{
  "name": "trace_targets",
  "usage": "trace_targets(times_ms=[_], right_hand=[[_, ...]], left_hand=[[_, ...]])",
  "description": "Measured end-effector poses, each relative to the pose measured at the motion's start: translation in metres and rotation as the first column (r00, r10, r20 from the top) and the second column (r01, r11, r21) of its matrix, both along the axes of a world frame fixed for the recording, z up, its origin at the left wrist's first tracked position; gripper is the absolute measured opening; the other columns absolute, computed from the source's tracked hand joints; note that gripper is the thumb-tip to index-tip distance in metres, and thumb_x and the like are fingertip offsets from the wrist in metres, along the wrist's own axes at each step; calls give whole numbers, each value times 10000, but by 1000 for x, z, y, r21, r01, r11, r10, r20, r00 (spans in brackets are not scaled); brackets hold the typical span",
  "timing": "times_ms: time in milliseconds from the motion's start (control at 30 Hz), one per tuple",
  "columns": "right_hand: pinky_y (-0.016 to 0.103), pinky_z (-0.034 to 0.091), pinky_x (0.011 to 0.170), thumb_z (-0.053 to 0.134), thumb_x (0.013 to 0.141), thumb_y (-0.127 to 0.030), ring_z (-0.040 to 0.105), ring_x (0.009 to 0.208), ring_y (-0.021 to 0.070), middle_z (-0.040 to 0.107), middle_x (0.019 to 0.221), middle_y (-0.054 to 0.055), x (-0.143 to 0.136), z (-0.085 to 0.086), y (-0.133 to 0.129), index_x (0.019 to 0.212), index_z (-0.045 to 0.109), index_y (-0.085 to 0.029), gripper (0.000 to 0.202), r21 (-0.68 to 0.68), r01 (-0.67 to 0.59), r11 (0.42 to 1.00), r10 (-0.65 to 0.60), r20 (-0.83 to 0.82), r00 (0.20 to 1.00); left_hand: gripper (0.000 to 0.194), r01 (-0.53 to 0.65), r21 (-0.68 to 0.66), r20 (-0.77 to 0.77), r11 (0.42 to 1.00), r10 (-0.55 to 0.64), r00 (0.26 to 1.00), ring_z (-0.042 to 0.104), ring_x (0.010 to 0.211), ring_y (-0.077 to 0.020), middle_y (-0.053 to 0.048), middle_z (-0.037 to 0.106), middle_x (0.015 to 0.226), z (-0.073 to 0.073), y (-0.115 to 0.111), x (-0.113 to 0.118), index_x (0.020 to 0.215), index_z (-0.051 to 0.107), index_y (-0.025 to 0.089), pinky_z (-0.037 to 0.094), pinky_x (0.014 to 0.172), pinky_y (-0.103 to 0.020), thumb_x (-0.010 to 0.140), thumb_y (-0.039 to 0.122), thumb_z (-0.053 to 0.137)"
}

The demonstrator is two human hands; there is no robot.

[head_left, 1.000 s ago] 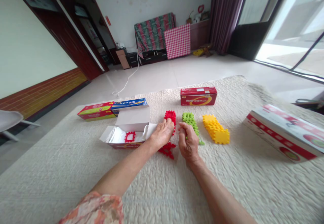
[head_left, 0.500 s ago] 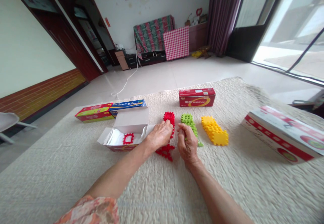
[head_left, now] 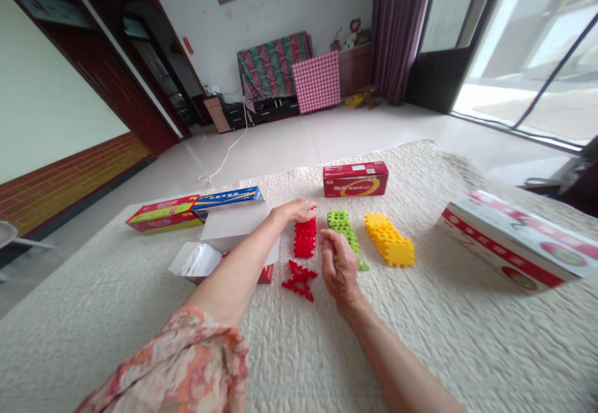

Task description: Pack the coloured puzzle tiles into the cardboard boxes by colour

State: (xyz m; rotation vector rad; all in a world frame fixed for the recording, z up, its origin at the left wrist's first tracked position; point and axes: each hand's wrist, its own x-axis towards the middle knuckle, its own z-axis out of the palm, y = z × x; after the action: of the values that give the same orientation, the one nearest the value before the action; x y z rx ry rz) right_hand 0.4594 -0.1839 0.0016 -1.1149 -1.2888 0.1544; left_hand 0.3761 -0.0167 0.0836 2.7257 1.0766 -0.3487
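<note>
My left hand lies over the far end of a row of red interlocking toy blocks, its fingers stretched to the right and touching the blocks. Closer to me sits a red star-like piece with pointed corners. My right hand hovers beside the row of green interlocking blocks, partly covering it. Its fingers are curled together, and whatever may be in them is hidden. Farther right is a row of yellow interlocking blocks.
My left forearm crosses an open box with white lining. Behind it lie a blue box and a red-and-yellow box. A closed red box stands at the back, a large white-and-red carton at right, all on a quilted cover.
My left hand has moved away from me along the red row to its far end, uncovering the blocks and the star-like piece. My right hand stays curled near the green row. The view has shifted slightly.
</note>
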Motion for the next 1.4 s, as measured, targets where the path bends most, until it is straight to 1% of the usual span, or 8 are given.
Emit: trace_targets(times_ms=[267, 733, 967, 1067, 1200, 1267, 1333, 1400], right_hand=[[297, 470, 730, 390, 880, -156, 572, 762, 161, 588, 840, 30, 0, -2, 1, 1054, 566, -199, 251, -23, -22, 1000, 22, 10, 1000], [301, 463, 751, 383, 888, -154, 571, 785, 163, 593, 852, 35, 0, -4, 1, 1050, 568, -194, 249, -39, -28, 999, 28, 11, 1000], [296, 465, 736, 386, 880, -137, 570, 770, 157, 588, 841, 27, 0, -4, 2, 1048, 566, -198, 254, -21, -27, 999, 28, 20, 999], [297, 465, 736, 390, 881, -139, 569, 773, 158, 587, 842, 25, 1, -5, 2, 1047, 570, -202, 253, -20, -33, 999, 33, 11, 999], [303, 465, 743, 396, 880, -138, 571, 789, 162, 592, 853, 26, 0, -5, 3, 1045, 576, -201, 252, -12, -19, 1000, 19, -4, 1000], [307, 467, 744, 395, 885, -141, 575, 794, 164, 597, 857, 25, 0, -4, 3, 1042, 576, -204, 248, -6, -7, 1000, 7, -4, 1000], [312, 470, 743, 396, 890, -147, 578, 797, 166, 600, 859, 24, 0, -2, 3, 1042, 574, -208, 243, 3, 0, 1000, 0, -6, 1000], [316, 472, 747, 400, 892, -146, 579, 799, 165, 602, 861, 23, 1, -2, 3, 1044, 573, -210, 238, 20, 4, 1000, -4, -12, 1000]], left_hand=[[309, -36, 38, -72, 999, 39, 997, 610, 842, -206, -94, 699, 979, 3, -14, -5, 1033, 634, 173, 437, 734, -299, 849, 224, 391], [369, -71, 44, -35, 996, 73, 997, 601, 978, -208, -91, 681, 1135, 2, -18, -17, 1166, 603, 177, 438, 858, -296, 895, 214, 355], [372, -111, 81, -6, 991, 112, 994, 598, 1001, -210, -71, 690, 1093, -3, -13, -20, 1158, 603, 193, 442, 883, -296, 901, 246, 338], [370, -117, 109, 17, 987, 115, 993, 606, 983, -208, -68, 692, 1065, 4, -16, -21, 1163, 599, 196, 450, 880, -300, 896, 231, 344], [360, -127, 205, 87, 971, 111, 990, 604, 975, -203, -79, 673, 1051, 25, -43, -27, 1186, 581, 180, 443, 913, -320, 898, 226, 370], [293, -120, 276, 143, 954, 82, 986, 601, 953, -200, -82, 661, 1006, 30, -69, -32, 1084, 622, 171, 449, 913, -319, 888, 221, 409], [245, -115, 275, 168, 954, 70, 983, 603, 916, -191, -80, 646, 963, 26, -97, -35, 1005, 636, 166, 466, 887, -308, 872, 173, 431], [248, -166, 265, 214, 950, 110, 971, 602, 927, -182, -79, 631, 991, 14, -122, -35, 1033, 624, 173, 473, 880, -294, 878, 145, 432]])
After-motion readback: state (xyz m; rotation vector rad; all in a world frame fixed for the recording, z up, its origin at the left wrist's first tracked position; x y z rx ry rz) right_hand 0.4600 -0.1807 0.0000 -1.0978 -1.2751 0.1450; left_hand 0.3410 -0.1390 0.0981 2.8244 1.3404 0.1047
